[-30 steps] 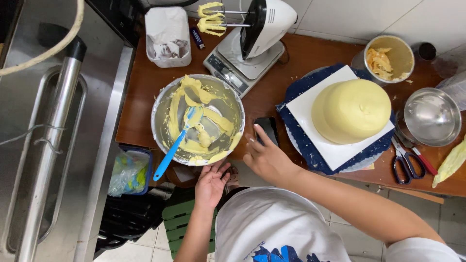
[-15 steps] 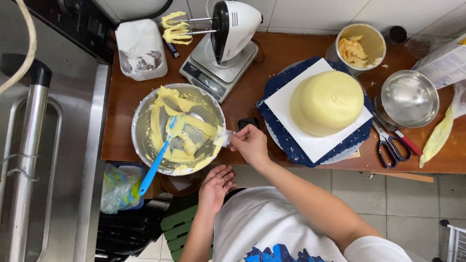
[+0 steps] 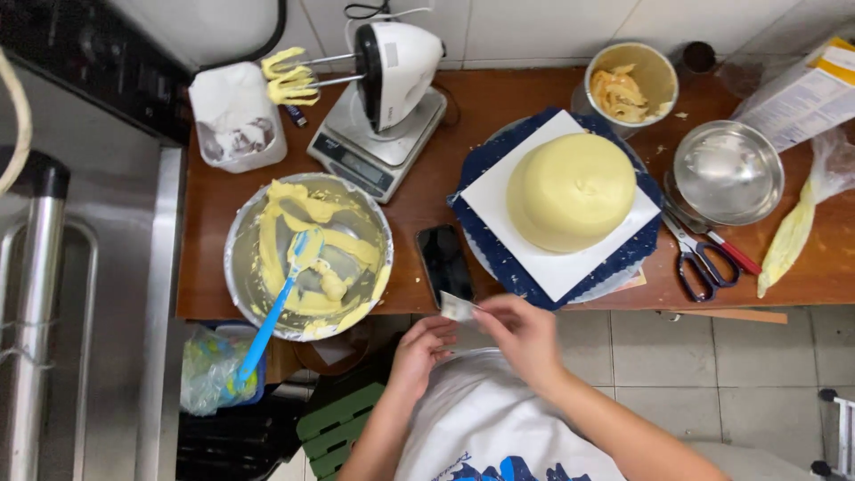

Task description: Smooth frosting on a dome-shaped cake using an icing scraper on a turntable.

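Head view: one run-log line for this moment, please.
right hand: pinches small pale scraper | left hand: empty, just below scraper | metal bowl: yellow cream, blue spatula | frosted cake: on white board

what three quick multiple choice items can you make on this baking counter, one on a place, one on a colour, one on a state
1. Where does the black phone lie?
A. between the round metal mixing bowl and the dark blue cake board
B. on the grey kitchen scale
C. inside the small empty steel bowl

2. What colour is the handle of the spatula resting in the mixing bowl?
A. red
B. blue
C. green

3. What is the state of the white hand mixer?
A. lying in the mixing bowl
B. held in the right hand
C. set on the scale, beaters coated in yellow cream

Answers:
1 A, the phone sits on the wooden counter between the two.
2 B, its handle is bright blue.
3 C, it rests on the scale; the right hand pinches a small white scraper, with the left hand beside it.
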